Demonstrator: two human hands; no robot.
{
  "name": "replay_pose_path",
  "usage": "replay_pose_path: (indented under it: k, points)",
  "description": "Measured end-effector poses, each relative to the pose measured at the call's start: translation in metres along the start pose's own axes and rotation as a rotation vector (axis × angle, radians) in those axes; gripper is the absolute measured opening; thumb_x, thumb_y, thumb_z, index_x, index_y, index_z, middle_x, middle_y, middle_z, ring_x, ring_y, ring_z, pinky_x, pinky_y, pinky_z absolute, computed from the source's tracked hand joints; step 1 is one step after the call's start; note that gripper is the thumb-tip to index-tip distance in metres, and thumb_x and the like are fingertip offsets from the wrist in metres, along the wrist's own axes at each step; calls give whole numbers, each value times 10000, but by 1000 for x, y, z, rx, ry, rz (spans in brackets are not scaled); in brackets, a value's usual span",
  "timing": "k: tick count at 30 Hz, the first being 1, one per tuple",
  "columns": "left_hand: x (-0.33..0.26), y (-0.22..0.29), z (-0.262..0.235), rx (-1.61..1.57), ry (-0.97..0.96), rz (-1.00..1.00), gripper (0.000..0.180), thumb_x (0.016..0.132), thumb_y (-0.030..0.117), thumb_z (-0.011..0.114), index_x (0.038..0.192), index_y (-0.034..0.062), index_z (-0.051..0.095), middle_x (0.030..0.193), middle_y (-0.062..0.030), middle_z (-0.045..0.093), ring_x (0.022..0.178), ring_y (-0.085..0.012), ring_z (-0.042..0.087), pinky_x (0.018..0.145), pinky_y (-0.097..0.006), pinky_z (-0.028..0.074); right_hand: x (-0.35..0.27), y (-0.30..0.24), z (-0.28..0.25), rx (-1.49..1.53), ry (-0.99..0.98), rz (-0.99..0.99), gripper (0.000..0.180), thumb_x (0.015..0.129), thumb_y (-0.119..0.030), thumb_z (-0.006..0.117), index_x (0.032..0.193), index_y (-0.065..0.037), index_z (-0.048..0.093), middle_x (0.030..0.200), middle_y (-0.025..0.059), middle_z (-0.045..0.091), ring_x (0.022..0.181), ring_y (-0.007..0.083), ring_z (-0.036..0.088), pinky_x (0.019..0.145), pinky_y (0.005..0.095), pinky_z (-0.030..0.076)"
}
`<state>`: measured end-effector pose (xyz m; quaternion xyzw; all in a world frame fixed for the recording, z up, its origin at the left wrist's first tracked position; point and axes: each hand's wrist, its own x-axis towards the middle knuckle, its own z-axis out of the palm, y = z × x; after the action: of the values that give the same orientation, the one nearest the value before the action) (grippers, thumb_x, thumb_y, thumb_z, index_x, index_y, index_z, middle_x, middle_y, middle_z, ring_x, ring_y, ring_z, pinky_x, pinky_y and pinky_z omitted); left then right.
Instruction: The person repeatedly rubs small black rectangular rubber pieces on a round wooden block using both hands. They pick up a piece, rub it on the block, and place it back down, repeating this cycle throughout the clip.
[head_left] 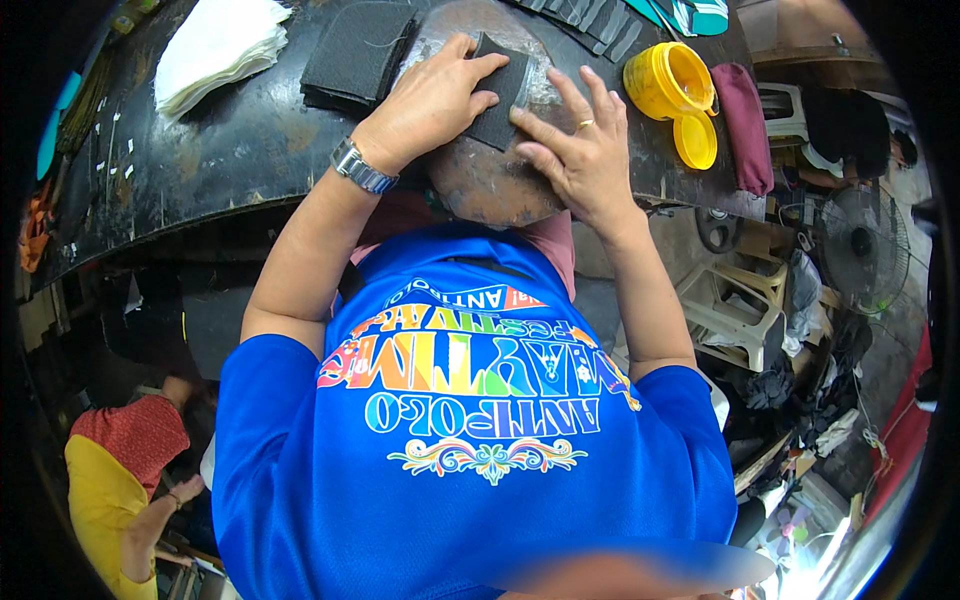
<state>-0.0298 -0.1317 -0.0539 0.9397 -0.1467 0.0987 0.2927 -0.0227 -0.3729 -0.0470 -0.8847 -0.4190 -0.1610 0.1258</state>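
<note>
A small dark grey fabric piece [497,122] lies on a worn brown board [480,190] directly in front of me. My left hand [430,100], with a metal watch at its wrist, rests over the piece's left side, thumb and index finger apart and pressed on its surface. From the right, my right hand [585,145] reaches in with fingers spread, its index fingertip at the piece's right edge. One finger wears a ring. Just left of my left hand sits a stack of similar dark pieces [355,60]. Any glue on the piece is too small to make out.
An open yellow tub [650,85] with its lid [695,140] hanging down stands right of my right hand, beside a rolled maroon cloth [742,130]. White sheets [215,55] are piled at left. Dark strips [590,25] lie behind. A fan [862,240] and stools [735,315] stand below the table.
</note>
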Motion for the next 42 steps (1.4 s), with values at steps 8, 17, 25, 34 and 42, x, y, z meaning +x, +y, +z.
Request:
replay_pose_path:
  k: [8, 17, 25, 34, 42]
  points:
    - [1, 3, 1, -53, 40, 14, 461, 910, 172, 710, 1360, 116, 627, 1196, -227, 599, 1135, -413, 604, 973, -454, 509, -15, -33, -8, 41, -20, -149, 372, 885, -484, 706, 1179, -264, 764, 1506, 89, 505, 1444, 347, 388, 1182, 566, 257]
    - [47, -52, -104, -369, 390, 128, 316, 942, 165, 690, 1255, 129, 715, 1147, -129, 728, 1060, -265, 704, 930, -341, 542, -6, -36, 7, 1078, 363, 517, 575, 943, -210, 722, 1460, -62, 517, 1367, 150, 542, 1100, 210, 606, 920, 329, 484]
    - [143, -234, -120, -245, 269, -98, 334, 854, -19, 584, 1146, 21, 739, 1129, -97, 755, 1069, -209, 672, 973, -320, 498, -10, -42, 16, 785, 272, 508, 653, 921, -148, 747, 1502, -57, 463, 1255, 106, 609, 948, 150, 623, 817, 291, 469]
    - [183, -313, -69, -308, 116, -128, 334, 840, -7, 625, 1140, 59, 756, 1136, -115, 752, 1085, -239, 669, 990, -352, 495, -4, -45, 15, 679, 247, 454, 683, 877, -127, 775, 1492, -57, 485, 1223, 108, 608, 935, 171, 608, 792, 302, 487]
    - [129, -226, -102, 222, 261, -118, 358, 926, 203, 700, 1260, 75, 709, 1211, -125, 716, 1152, -262, 655, 1008, -364, 501, -5, -41, 11, 795, 245, 485, 659, 868, -111, 776, 1467, -58, 507, 1210, 97, 615, 945, 163, 622, 790, 290, 484]
